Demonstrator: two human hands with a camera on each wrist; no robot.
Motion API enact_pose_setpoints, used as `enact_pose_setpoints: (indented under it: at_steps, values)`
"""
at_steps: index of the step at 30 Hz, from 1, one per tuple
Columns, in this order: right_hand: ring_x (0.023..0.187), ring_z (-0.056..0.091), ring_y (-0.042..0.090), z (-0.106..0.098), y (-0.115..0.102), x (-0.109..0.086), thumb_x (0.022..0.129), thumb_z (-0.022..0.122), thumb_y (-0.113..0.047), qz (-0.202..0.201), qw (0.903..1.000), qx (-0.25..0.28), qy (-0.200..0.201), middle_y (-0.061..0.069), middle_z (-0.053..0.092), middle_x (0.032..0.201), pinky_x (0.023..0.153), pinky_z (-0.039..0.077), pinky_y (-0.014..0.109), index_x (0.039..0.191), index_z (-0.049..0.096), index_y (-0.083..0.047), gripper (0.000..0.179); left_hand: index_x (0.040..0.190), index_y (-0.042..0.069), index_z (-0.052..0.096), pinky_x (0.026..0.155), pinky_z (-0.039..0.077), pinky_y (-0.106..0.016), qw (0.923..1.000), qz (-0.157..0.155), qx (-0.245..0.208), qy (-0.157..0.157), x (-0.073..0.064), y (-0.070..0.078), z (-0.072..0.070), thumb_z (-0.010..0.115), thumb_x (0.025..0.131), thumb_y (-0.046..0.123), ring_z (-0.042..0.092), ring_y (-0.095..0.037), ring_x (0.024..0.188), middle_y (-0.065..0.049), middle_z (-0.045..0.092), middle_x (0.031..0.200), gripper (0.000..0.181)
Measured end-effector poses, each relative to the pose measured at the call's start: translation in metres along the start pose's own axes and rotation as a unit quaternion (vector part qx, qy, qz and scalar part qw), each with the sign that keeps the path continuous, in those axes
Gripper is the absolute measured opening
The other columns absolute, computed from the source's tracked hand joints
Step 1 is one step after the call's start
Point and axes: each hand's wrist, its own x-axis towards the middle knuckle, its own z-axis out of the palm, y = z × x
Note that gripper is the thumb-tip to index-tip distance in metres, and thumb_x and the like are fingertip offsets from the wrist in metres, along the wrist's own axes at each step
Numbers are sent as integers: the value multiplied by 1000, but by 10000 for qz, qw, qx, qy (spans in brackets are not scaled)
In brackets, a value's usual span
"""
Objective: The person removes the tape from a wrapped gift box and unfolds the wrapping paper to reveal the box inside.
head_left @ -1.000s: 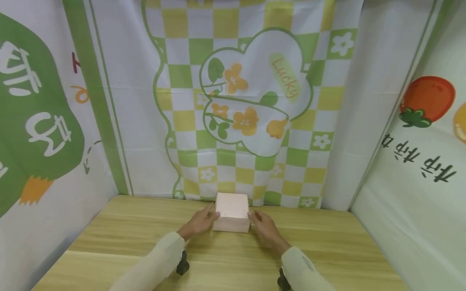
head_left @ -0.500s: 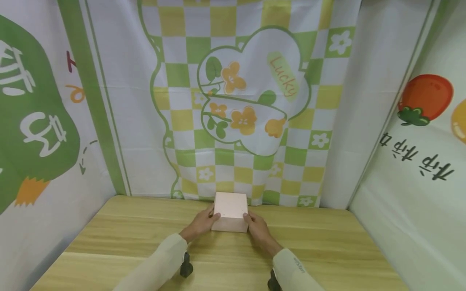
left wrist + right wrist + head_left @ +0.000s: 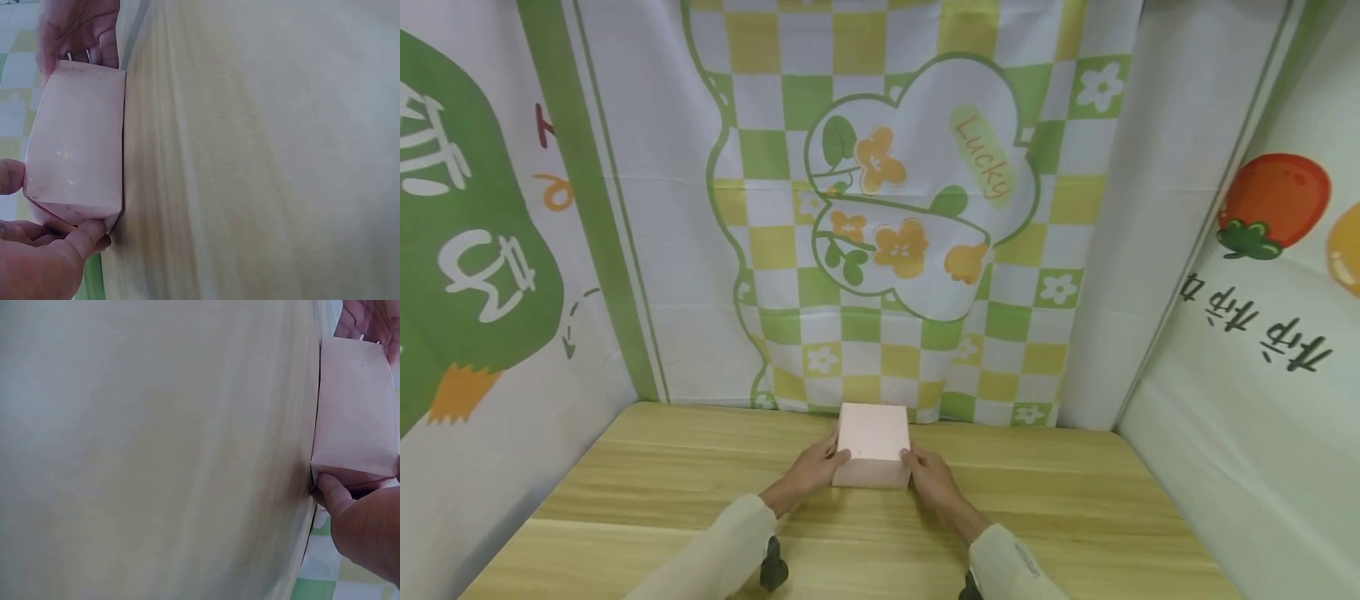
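Note:
A pale pink box (image 3: pixel 872 442) sits on the wooden table (image 3: pixel 662 475), close to the back cloth. My left hand (image 3: pixel 829 460) grips its left side, thumb on the top face. My right hand (image 3: pixel 919 463) grips the right side the same way. In the left wrist view the box (image 3: pixel 75 150) lies between my left hand (image 3: pixel 44 250) at the bottom and my right hand (image 3: pixel 78 28) at the top. The right wrist view shows the box (image 3: pixel 356 406) with my right hand (image 3: pixel 359 519) at its lower corner and my left hand (image 3: pixel 375 319) beyond it.
Printed cloth walls enclose the table: a green and yellow chequered flower cloth (image 3: pixel 895 208) behind, a green-patterned one (image 3: pixel 475 250) on the left and a fruit-printed one (image 3: pixel 1262 292) on the right. Bare wood (image 3: pixel 1075 517) stretches in front of the box.
Both hands have closed in on the box's sides, the right hand coming up against it. The box has shifted slightly toward me.

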Motion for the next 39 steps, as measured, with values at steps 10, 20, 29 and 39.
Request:
enact_pose_setpoints:
  at_steps: [10, 20, 29, 39]
  values:
    - [142, 35, 41, 0, 2, -22, 104, 47, -33, -133, 9998, -122, -6, 19, 41, 151, 118, 27, 55, 142, 45, 5, 53, 150, -4, 30, 115, 32, -57, 9986, 279, 433, 123, -21, -2, 5, 49, 102, 38, 40, -46, 138, -26, 43, 148, 67]
    - [140, 37, 45, -2, -2, -42, 103, 48, -29, -116, 9999, -44, -108, 25, 45, 147, 115, 30, 58, 139, 47, 9, 53, 149, -7, 30, 113, 34, -58, 9992, 298, 214, 148, -45, 5, 8, 52, 101, 36, 45, -47, 133, -29, 44, 146, 68]
    - [140, 36, 45, -4, -1, -54, 103, 49, -30, -114, 9998, 108, -155, 25, 42, 149, 113, 35, 54, 142, 43, 8, 55, 149, -9, 29, 111, 35, -61, 9991, 335, 251, -9, -55, 7, 10, 52, 101, 37, 49, -49, 129, -33, 45, 143, 70]
    - [137, 40, 48, -4, -10, -47, 97, 59, -32, 335, 9985, 438, -46, 31, 41, 148, 112, 36, 57, 144, 38, 11, 67, 134, -1, 54, 108, 42, -57, 9997, 178, 186, 5, -47, 8, 0, 53, 100, 38, 50, -44, 131, -25, 55, 140, 52]
